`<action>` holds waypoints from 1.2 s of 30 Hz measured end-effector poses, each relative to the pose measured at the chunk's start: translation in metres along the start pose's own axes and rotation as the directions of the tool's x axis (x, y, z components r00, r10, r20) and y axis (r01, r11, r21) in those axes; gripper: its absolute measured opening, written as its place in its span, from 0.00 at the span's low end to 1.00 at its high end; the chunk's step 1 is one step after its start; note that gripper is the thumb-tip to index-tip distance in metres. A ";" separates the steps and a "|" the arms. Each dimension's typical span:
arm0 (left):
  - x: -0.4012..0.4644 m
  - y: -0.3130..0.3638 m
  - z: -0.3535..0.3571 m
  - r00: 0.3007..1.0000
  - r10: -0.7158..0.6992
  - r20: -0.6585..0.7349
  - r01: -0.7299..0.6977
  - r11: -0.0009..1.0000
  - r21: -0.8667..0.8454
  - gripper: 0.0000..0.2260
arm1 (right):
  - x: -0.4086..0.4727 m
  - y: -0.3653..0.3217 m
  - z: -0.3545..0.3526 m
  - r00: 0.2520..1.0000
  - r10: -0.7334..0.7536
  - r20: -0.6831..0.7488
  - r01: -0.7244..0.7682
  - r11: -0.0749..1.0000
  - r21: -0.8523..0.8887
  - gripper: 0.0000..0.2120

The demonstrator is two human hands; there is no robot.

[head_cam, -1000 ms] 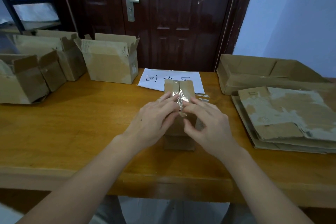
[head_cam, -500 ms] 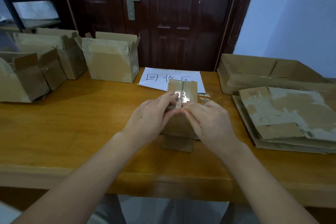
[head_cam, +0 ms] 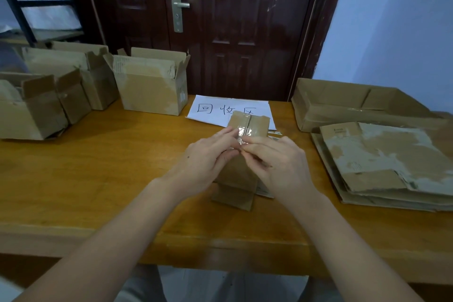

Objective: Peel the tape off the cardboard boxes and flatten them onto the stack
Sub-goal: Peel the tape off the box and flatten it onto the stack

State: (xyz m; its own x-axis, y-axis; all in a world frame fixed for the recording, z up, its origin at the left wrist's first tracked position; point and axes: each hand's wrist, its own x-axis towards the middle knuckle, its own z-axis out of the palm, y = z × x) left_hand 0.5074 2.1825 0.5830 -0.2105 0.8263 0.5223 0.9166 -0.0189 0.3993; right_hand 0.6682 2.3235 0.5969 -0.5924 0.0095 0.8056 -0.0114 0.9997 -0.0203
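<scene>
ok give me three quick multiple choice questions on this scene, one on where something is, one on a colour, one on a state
1. Where does the stack of flattened cardboard lie on the table?
A. at the person's right
B. at the person's left
C. under the paper sheet

2. What colour is the door behind the table?
A. white
B. dark reddish brown
C. green

3. What is the state of the tape on the small box under the left hand and right hand?
A. fully peeled off and gone
C. no tape was ever there
B. still stuck along the top seam

Answers: 1 A, the flat pile sits by the right edge, beside the right hand. 2 B, its panels are dark red-brown. 3 B, a shiny strip still runs over the seam where the fingertips meet.
</scene>
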 end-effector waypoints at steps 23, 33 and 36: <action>-0.006 0.015 -0.002 0.999 0.052 -0.012 -0.049 0.987 0.154 0.19 | 0.015 0.006 -0.012 0.864 0.272 0.423 -0.400 0.882 0.249 0.14; -0.009 0.009 -0.005 1.000 -0.016 -0.004 0.016 0.999 0.046 0.16 | 0.012 0.000 -0.009 0.961 0.154 0.228 -0.182 0.978 0.104 0.15; -0.005 0.013 -0.005 0.999 -0.030 -0.022 0.030 0.999 0.019 0.14 | 0.012 0.000 -0.011 0.976 0.109 0.186 -0.130 0.986 0.104 0.14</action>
State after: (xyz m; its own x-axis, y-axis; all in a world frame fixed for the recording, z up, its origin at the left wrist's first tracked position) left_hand 0.5189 2.1756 0.5894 -0.2452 0.8139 0.5268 0.9161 0.0166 0.4007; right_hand 0.6704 2.3238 0.6129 -0.7298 0.1145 0.6740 -0.0180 0.9823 -0.1864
